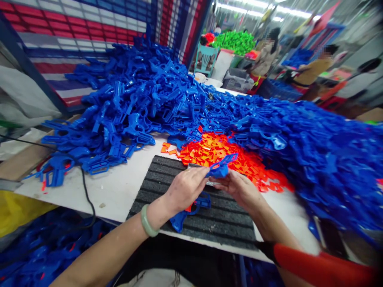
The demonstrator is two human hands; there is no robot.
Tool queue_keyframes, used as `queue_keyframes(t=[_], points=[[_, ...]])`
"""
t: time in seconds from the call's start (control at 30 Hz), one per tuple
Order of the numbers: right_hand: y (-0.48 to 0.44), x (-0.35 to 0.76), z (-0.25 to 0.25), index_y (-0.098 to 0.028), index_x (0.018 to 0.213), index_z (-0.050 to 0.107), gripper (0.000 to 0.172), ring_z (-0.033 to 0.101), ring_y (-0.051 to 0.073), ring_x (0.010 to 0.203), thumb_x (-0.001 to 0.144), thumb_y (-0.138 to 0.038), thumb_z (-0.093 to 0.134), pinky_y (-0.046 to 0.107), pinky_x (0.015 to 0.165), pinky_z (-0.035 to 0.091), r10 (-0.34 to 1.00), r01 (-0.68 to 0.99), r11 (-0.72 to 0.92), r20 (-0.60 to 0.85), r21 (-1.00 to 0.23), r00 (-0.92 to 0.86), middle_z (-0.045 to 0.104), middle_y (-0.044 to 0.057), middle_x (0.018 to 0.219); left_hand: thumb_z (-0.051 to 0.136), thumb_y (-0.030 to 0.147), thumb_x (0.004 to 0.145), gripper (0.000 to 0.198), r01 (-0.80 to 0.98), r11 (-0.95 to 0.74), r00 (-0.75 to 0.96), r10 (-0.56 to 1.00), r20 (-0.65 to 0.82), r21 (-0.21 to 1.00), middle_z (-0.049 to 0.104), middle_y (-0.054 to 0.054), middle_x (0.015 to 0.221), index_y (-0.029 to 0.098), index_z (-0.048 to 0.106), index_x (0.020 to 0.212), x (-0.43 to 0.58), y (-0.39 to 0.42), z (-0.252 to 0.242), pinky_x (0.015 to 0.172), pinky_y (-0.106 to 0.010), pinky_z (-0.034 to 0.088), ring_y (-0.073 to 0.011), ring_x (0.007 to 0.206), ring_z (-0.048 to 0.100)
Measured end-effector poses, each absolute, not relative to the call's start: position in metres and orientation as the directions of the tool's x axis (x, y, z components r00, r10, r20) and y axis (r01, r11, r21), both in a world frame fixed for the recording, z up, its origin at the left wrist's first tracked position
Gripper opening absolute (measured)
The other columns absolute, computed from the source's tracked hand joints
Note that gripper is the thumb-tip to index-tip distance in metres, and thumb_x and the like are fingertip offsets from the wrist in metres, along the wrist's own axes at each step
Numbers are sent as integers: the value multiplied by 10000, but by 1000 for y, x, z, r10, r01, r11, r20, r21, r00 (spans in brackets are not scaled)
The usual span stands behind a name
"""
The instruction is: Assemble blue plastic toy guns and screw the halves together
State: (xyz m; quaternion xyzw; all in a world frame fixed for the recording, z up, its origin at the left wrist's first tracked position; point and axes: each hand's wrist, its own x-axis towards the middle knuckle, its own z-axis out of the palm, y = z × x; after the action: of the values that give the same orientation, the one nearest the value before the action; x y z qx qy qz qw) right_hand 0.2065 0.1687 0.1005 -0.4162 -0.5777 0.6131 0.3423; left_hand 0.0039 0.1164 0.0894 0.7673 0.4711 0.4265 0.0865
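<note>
Both of my hands hold one blue plastic toy gun half (221,168) above a dark ribbed mat (227,223). My left hand (187,185), with a pale green bangle at the wrist, is closed on its left end. The fingers of my right hand (241,187) pinch its right side. Under my left hand another blue toy gun piece (179,219) with a bit of orange on it lies on the mat. Just behind my hands is a metallic box-like object (191,165), mostly hidden. A heap of small orange plastic parts (209,147) lies beyond it.
Large heaps of blue toy gun halves (161,87) cover the back and right of the white table (119,199). A black cable (85,187) hangs over the left edge. More blue pieces (54,247) lie below at left. Several people work in the background near a green pile (236,42).
</note>
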Motion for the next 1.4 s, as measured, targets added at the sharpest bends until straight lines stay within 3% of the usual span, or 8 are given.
queue_keyframes(t=[0.07,0.17,0.3,0.4,0.5,0.63,0.87,1.4], points=[[162,215,97,-215,991,699,349,690,225,870,857,-522,601,406,792,573,943,291,208,112,-934,-313,725,87,953,469,288,978,324,560,-439,77,872,484,703,693,-90,1162,161,590,1250,-3,100,91,972,-346,519,-202,1054,664],[148,222,90,-266,1179,658,401,592,290,1146,799,-378,722,494,971,498,773,550,633,481,-544,-414,641,113,1240,502,386,961,378,325,-123,-4,991,132,938,739,-42,1014,178,599,1261,-12,69,90,829,-292,574,-188,882,708],[126,219,74,-348,1357,524,467,517,298,1247,903,-255,586,529,1008,476,644,588,761,429,-273,-634,527,100,1405,458,446,971,466,80,170,99,979,-178,982,741,-45,971,169,533,1338,-15,32,78,743,-318,600,-189,824,712],[116,218,57,-349,1391,481,477,564,275,1182,931,-233,531,495,962,521,633,554,774,384,-307,-672,572,104,1338,445,424,977,402,319,54,-3,998,-56,946,715,-63,1053,201,597,1276,-15,10,63,858,-365,570,-198,933,677],[111,218,39,-342,1400,466,477,584,264,1151,937,-237,520,476,933,546,651,546,759,391,-355,-650,588,110,1288,473,370,966,405,664,-63,-135,970,202,745,643,-93,1189,220,548,1334,-15,-11,47,981,-429,489,-228,1090,594],[108,215,24,-323,1392,477,456,578,254,1173,944,-246,508,447,947,546,686,565,725,342,-394,-642,562,120,1306,548,392,922,554,856,-99,-95,935,343,508,561,-126,1307,168,436,1417,-14,-27,31,1009,-438,439,-273,1208,495],[110,209,21,-286,1364,512,418,579,256,1176,947,-262,502,446,956,542,701,591,705,258,-391,-665,560,132,1309,611,416,879,578,915,-116,-52,917,397,388,583,-130,1256,147,476,1373,-4,-25,16,969,-442,411,-289,1139,506],[113,209,26,-305,1356,519,424,564,256,1216,933,-267,520,454,996,523,706,592,688,200,-419,-679,550,116,1348,544,334,933,386,900,-138,-71,889,451,414,608,-120,1238,200,590,1293,-2,-22,15,953,-440,379,-277,1103,528]])
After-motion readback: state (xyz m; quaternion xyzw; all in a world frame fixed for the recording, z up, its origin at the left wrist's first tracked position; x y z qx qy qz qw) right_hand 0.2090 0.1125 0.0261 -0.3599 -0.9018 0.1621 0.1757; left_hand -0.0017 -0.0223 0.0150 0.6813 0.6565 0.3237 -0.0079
